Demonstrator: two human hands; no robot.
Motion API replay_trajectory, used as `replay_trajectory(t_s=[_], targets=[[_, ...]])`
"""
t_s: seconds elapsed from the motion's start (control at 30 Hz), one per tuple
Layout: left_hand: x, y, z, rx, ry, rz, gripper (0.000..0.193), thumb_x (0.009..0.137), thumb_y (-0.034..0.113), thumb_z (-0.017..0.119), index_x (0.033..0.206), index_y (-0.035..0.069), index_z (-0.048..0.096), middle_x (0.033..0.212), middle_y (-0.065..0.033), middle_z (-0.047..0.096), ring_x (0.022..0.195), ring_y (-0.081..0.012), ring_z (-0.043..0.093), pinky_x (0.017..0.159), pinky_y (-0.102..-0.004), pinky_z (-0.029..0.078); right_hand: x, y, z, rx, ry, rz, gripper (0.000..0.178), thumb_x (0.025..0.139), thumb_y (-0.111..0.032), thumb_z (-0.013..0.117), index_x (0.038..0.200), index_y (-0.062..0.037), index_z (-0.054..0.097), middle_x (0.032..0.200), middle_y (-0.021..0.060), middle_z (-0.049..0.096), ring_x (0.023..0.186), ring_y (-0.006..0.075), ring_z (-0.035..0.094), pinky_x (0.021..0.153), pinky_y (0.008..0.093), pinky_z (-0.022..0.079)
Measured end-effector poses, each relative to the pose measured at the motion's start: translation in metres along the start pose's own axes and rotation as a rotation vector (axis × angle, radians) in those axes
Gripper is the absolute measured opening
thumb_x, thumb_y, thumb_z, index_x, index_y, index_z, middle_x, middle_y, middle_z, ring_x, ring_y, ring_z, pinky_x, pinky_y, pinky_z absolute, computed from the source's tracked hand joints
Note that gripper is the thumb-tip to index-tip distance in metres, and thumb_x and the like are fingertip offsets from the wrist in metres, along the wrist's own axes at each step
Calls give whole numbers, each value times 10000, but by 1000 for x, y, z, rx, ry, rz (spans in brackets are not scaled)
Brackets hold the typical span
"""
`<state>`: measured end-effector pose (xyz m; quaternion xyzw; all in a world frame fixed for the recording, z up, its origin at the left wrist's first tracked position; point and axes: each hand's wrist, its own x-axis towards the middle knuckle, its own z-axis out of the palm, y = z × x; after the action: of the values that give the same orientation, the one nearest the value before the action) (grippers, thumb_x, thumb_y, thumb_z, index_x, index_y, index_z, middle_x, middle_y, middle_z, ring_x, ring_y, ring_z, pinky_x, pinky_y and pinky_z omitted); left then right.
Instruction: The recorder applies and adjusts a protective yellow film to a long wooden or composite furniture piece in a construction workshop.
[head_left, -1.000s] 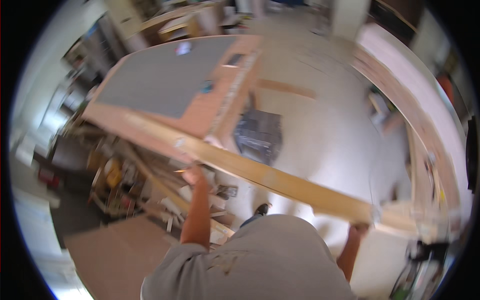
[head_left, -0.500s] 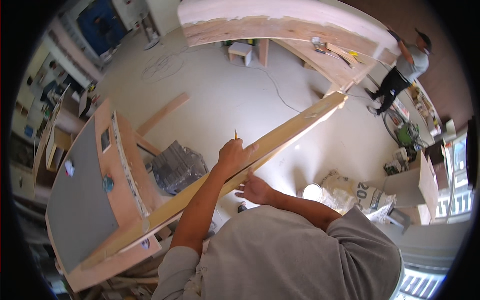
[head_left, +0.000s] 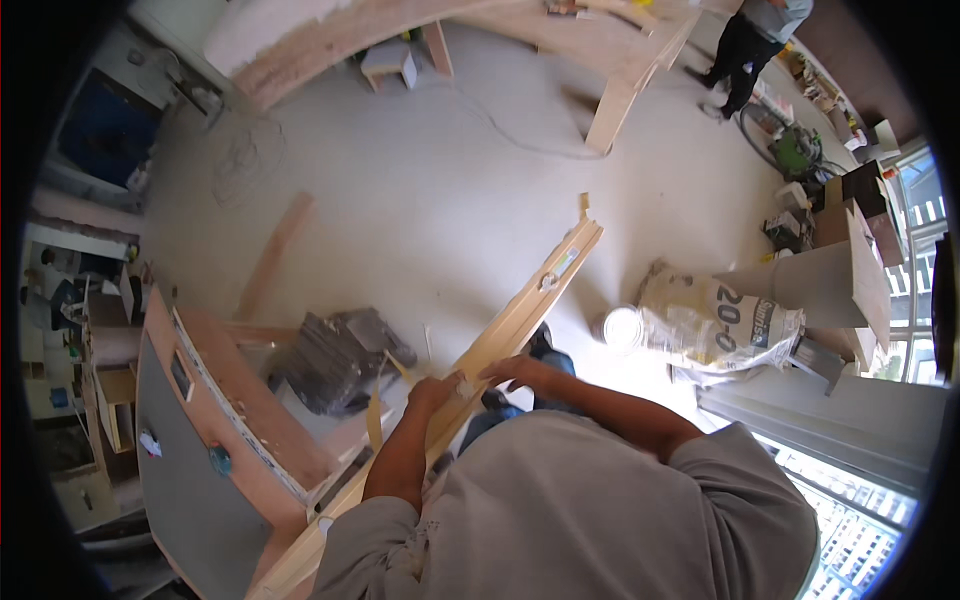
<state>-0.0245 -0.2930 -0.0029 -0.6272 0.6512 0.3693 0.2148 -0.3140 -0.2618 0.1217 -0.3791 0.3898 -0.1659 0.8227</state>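
A long pale wooden board (head_left: 520,308) with lengthwise grooves runs slantwise in front of me, from the middle of the floor view down to the lower left. My left hand (head_left: 430,395) is closed on it at the left edge. Beside that hand hangs a thin curled tan strip (head_left: 375,412); whether the fingers pinch it too is hidden. My right hand (head_left: 513,371) lies close by on the board's right edge, fingers bent over it. Toward the far end a small label (head_left: 567,262) shows on the board, and a short tan tab (head_left: 584,205) sticks out past the tip.
At left stands a grey-topped wooden bench (head_left: 190,450), with a dark plastic-wrapped bundle (head_left: 345,360) beyond it. A white bucket (head_left: 622,328) and a large bag (head_left: 715,318) sit at right. A plank (head_left: 277,250) lies on the floor. Another person (head_left: 745,55) stands far right.
My view has turned, and the board now points more steeply away from me. My hands have moved lower, with the right onto the edge. A curled strip now hangs beside my left hand.
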Motion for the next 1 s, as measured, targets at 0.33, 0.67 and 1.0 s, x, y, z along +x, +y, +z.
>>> replay_trajectory(t_s=[0.33, 0.67, 1.0], targets=[[-66, 6, 40, -265, -336, -94, 920, 821, 790, 469, 969, -86, 708, 1021, -325, 675, 1054, -426, 651, 925, -463, 491, -94, 90, -97, 438, 914, 477, 717, 988, -567, 441, 1424, 3, 418, 1420, 148, 509, 1298, 340, 473, 1017, 518, 375], [-133, -5, -19, 34, -239, 352, 714, 938, 634, 396, 929, -4, 718, 953, -278, 683, 945, -449, 653, 826, -501, 500, -150, 130, -268, 95, 1605, 357, 878, 914, -742, 372, 1550, -147, 254, 1594, 101, 296, 1428, 346, 314, 1148, 562, 269], [-193, -40, -100, -408, -123, 157, 586, 937, 535, 574, 778, -26, 638, 590, -134, 537, 574, -174, 519, 568, -401, 404, -126, -85, -242, 1220, 954, -871, 583, 1005, -599, 361, 1249, -112, 569, 1158, 114, 639, 1052, 324, 613, 921, 491, 521]])
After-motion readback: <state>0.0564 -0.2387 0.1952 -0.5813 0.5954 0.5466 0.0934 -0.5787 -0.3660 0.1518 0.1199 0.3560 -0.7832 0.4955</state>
